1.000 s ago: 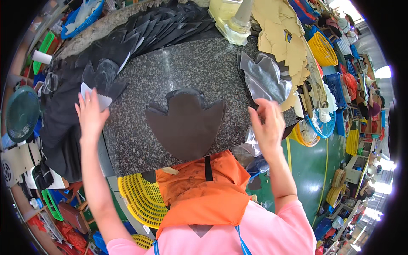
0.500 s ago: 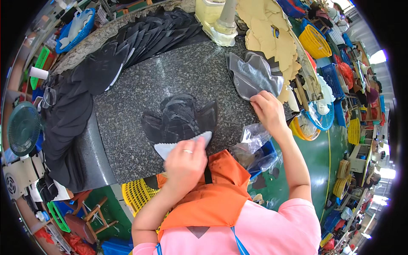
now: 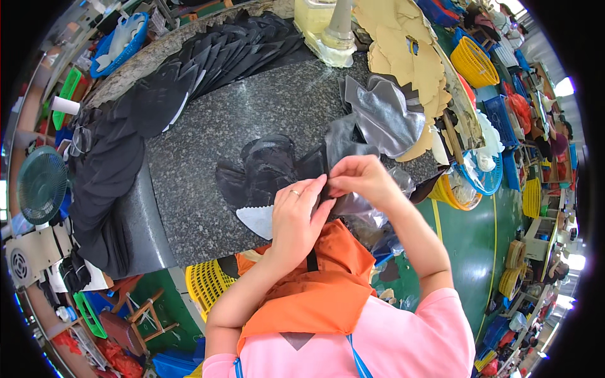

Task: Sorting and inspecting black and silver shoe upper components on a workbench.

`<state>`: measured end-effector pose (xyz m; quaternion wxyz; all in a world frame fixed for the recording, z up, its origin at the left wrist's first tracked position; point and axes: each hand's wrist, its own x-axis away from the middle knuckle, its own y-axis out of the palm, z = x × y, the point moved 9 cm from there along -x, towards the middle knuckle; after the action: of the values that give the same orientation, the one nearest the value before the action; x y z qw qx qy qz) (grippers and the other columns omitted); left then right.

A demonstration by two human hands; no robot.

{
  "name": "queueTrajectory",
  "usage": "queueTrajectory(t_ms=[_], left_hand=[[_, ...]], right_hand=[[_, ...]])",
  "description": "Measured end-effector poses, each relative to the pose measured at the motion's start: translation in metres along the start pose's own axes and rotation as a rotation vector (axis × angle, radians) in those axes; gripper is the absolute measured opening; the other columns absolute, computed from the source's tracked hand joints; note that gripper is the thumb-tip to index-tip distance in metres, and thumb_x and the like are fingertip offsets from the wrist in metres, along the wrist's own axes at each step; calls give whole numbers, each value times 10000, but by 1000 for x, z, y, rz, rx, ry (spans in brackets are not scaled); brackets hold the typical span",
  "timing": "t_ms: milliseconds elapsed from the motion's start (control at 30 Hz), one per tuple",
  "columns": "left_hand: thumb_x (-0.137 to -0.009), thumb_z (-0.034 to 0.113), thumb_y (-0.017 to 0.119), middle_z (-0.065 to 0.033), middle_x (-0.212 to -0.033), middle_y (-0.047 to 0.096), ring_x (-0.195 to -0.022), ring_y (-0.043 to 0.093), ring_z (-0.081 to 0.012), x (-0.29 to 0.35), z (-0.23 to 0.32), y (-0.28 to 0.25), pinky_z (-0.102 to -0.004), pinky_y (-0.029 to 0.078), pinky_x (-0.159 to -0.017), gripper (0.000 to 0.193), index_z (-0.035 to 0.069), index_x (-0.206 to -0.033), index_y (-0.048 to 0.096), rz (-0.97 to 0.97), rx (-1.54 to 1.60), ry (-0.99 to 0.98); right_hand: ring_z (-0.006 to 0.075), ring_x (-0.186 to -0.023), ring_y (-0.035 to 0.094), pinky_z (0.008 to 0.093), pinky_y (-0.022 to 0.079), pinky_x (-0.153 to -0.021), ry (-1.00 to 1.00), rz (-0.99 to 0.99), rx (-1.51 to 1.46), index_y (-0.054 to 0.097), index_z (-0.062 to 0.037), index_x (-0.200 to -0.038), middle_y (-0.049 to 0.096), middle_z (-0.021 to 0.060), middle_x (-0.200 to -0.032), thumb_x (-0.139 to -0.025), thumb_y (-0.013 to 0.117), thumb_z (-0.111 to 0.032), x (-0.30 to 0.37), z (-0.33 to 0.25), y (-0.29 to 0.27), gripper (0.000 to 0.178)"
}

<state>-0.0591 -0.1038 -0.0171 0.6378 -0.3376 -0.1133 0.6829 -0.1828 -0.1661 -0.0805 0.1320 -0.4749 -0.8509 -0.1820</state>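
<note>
The left hand [image 3: 295,217] and the right hand [image 3: 359,179] meet fingertip to fingertip, both pinched shut on the near edge of one black cut piece [image 3: 268,170]. That piece lies on the granite table [image 3: 208,126], spreading away from the fingers, with a white scalloped corner turned up just left of the left hand. Beyond the piece lies one silver-grey piece [image 3: 387,113]. Along the table's far edge runs one fanned row of black pieces [image 3: 208,53]; their number cannot be told.
</note>
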Motion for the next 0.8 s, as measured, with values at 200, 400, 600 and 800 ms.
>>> queueTrajectory(t_ms=[200, 400, 600, 800], left_hand=[[-795, 64, 679, -113, -875, 682, -782, 634, -262, -4, -11, -27, -328, 491, -717, 140, 26, -929, 675, 38, -14, -61], [-893, 78, 610, -3, -839, 651, -793, 572, -41, 9, -63, -5, -206, 474, -660, 120, -28, -939, 644, -93, 772, -577], [-895, 48, 599, -29, -840, 632, -754, 579, -72, 8, -68, -18, -214, 455, -641, 176, -52, -1033, 642, 165, 663, -507], [-895, 39, 594, -51, -784, 635, -682, 562, -76, 8, -31, -32, -230, 432, -590, 151, -48, -1000, 659, 164, 376, -232]], right_hand=[[91, -712, 632, 240, 513, -657, -250, 25, 417, 620, 36, -910, 665, 71, -751, -840, 612, -37, 8, -29, 38, 101], [79, -685, 596, 235, 494, -633, -213, -60, 216, 583, 16, -862, 615, 31, -721, -854, 569, -46, 6, -25, 46, 64], [49, -712, 571, 210, 478, -631, -255, 44, 9, 575, 14, -875, 596, 3, -755, -875, 579, -88, 7, -16, 60, 102], [44, -599, 548, 206, 448, -530, -357, 220, 387, 558, 6, -704, 556, 15, -599, -853, 653, -99, 8, -19, 58, 206]])
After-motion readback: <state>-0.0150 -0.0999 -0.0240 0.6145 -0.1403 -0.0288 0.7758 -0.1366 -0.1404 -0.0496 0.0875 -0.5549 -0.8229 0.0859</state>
